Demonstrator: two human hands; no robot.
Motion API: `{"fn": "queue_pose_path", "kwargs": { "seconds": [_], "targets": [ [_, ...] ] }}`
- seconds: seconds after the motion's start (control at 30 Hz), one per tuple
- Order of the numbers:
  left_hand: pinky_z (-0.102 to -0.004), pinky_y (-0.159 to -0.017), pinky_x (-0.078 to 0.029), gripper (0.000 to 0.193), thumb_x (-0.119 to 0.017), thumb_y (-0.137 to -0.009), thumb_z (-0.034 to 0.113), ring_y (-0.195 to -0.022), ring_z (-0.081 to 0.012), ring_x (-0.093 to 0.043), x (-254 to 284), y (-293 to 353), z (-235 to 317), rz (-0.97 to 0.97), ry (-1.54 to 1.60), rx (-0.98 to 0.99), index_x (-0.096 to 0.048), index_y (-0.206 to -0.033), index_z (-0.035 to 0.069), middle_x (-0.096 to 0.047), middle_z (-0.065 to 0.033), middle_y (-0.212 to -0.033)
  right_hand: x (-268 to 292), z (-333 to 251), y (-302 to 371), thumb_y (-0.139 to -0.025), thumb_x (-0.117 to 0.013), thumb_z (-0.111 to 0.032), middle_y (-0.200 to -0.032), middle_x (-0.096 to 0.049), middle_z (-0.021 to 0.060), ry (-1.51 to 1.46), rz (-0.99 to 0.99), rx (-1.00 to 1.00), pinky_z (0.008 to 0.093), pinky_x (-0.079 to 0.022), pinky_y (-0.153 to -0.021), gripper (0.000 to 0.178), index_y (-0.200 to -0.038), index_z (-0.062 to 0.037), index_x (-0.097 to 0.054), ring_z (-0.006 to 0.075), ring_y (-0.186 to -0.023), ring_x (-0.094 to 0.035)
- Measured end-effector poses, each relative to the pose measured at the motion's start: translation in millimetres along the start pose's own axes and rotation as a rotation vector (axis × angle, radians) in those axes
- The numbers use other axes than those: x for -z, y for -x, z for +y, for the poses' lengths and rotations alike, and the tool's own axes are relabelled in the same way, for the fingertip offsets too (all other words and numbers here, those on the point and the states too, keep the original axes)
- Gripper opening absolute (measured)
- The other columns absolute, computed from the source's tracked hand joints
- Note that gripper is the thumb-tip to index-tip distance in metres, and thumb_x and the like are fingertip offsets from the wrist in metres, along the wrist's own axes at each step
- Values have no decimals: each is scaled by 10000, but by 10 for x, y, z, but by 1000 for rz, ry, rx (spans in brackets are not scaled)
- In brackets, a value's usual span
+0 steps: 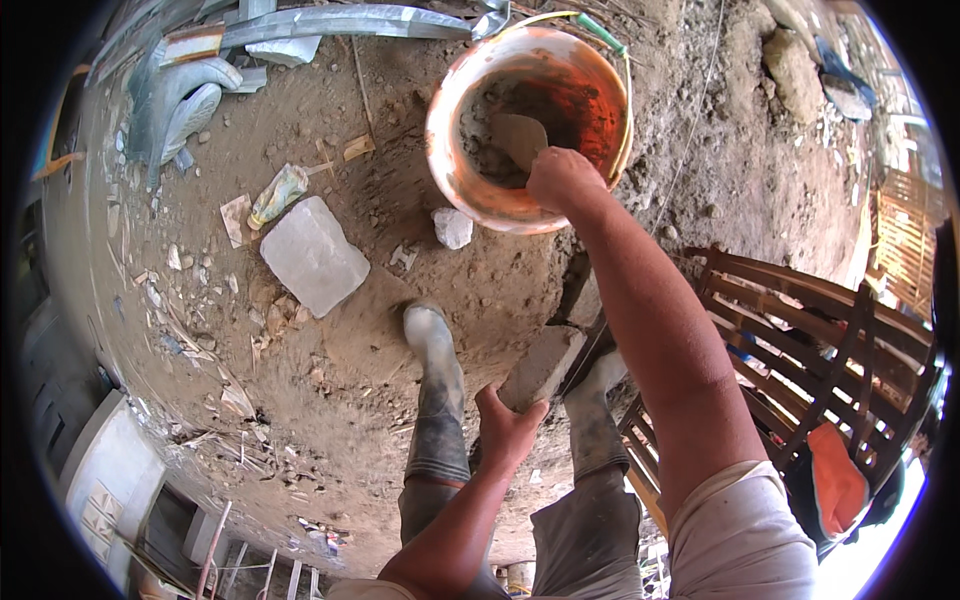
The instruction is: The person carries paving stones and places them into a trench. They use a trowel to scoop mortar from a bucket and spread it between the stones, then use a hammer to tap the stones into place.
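Observation:
My right hand [565,182] is closed round the handle of a trowel, which it hides. The trowel's pointed blade [518,140] is inside an orange bucket [447,188] smeared with mortar. Grey mortar [478,125] lies in the bucket, around the blade. Lower down, between my boots, my left hand [508,428] grips the near end of a grey brick [544,366], thumb and fingers on opposite sides. The brick's far end is close to another block [584,302], partly hidden by my right forearm; I cannot tell whether they touch.
A thin string [690,130] runs along the right of the bucket. A pale square block [314,256] and a white stone [453,228] lie on the dirt. Slatted wood [790,330] stands at right. Metal strips [345,22] lie at the far left.

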State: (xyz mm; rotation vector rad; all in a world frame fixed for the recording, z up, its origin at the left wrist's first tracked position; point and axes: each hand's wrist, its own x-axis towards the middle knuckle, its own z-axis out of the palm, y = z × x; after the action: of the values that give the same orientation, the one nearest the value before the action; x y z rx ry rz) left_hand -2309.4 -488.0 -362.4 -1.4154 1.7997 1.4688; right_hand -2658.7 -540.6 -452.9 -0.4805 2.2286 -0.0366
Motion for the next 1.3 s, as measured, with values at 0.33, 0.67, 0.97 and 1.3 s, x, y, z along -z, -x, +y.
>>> {"fn": "queue_pose_path", "kwargs": {
  "seconds": [0.33,0.67,0.97,1.3],
  "targets": [
    [-430,-976,-411,807,-803,-696,323,-1123,-343,-496,55,-15,56,-6,15,51,-383,-1251,-86,-458,-235,-1187,-223,-97,201,-805,-503,-159,-958,-676,257,-399,-28,54,423,-522,-829,345,-1037,26,-679,349,-909,-680],
    [-408,-972,-420,816,-816,-690,326,-1113,-328,-519,10,-13,58,-5,-26,37,-397,-1252,-90,-475,-235,-1191,-44,101,768,-865,-578,-204,-761,-621,115,-872,4,-4,342,-515,-592,321,-1079,31,-626,187,-608,-615],
    [-402,-934,-443,740,-826,-694,270,-1070,-302,-547,-156,-9,-85,16,-46,-1,-427,-1218,-68,-510,-210,-1145,-455,616,1371,-919,-607,-186,-976,-622,119,-1250,106,22,292,-517,-593,490,-1335,40,-478,136,-694,-585],
    [-380,-934,-438,733,-822,-701,237,-1055,-271,-541,-213,-15,-149,26,-21,61,-413,-1234,-56,-506,-201,-1178,-1400,1389,2444,-881,-609,-114,-939,-513,31,-1084,656,-76,226,-449,-644,451,-1288,20,-468,82,-728,-511]
  ]
}}
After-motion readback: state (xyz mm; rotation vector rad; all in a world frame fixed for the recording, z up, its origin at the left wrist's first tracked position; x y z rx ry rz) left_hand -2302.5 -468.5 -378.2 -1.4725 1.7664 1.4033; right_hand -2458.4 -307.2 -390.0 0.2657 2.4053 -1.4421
